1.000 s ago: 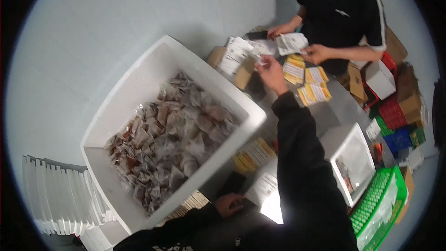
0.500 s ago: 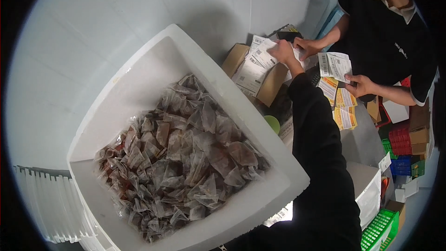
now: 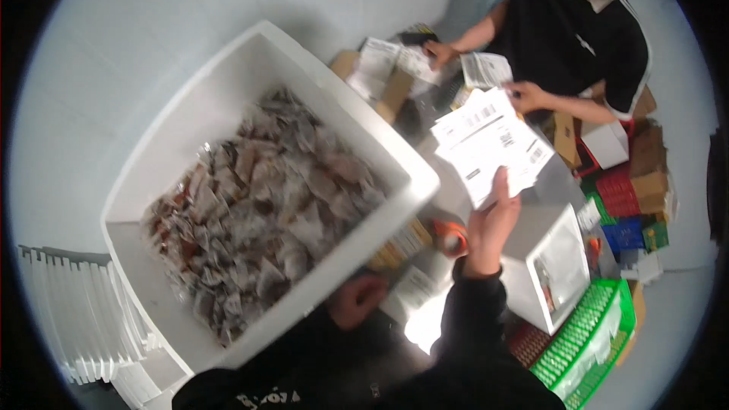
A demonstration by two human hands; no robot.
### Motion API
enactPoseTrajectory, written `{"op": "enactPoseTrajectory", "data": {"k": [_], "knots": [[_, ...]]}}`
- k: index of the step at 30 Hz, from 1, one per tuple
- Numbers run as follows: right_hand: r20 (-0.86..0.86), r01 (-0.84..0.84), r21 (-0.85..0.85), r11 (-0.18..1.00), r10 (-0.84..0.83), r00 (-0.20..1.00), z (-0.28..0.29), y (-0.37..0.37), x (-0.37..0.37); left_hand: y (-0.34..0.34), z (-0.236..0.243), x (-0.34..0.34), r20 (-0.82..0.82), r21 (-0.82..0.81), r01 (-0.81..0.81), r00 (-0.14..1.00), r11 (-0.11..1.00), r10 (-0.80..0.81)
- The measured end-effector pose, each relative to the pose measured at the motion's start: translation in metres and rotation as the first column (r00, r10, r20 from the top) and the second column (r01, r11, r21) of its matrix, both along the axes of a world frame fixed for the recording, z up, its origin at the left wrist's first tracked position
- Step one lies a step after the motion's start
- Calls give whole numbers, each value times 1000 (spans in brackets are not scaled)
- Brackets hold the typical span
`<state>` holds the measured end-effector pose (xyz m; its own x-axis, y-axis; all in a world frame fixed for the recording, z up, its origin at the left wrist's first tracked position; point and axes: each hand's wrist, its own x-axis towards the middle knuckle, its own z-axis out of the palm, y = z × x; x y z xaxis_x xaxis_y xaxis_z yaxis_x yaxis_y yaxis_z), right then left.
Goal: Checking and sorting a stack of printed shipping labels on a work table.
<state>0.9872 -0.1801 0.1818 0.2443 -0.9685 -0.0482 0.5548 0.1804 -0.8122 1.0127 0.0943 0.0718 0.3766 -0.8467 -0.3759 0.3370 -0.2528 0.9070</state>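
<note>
Firstly, big white box (image 3: 418, 182): it stands at the left, and many small clear packets (image 3: 258, 212) lie inside it.
Co-worker (image 3: 569, 38): in black shirt, beyond the grey counter (image 3: 560, 188), one hand (image 3: 440, 55) at some papers (image 3: 416, 62).
Green basket (image 3: 583, 330): at lower right, beside the smaller white box (image 3: 522, 250).
White sheets (image 3: 490, 140): a fanned bunch, raised over the counter, in front of the co-worker.
Right hand (image 3: 495, 220): its fingers grip the lower edge of these sheets, thumb on top.
Left hand (image 3: 358, 300): just beside the big white box; blurred, fingers seem curled, I cannot tell whether they hold something.
Orange ring (image 3: 453, 239): just left of the right hand.
</note>
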Motion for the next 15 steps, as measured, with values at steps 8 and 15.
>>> {"op": "enactPoseTrajectory", "data": {"k": [8,15], "knots": [[31,-26,95,995,23,999,23,130,-89,-70,105,-29,-285,-416,-266,946,870,153],[-43,-121,-63,991,118,992,43,161,-147,-56,131,-66,-270,-494,-298,946,817,182]]}}
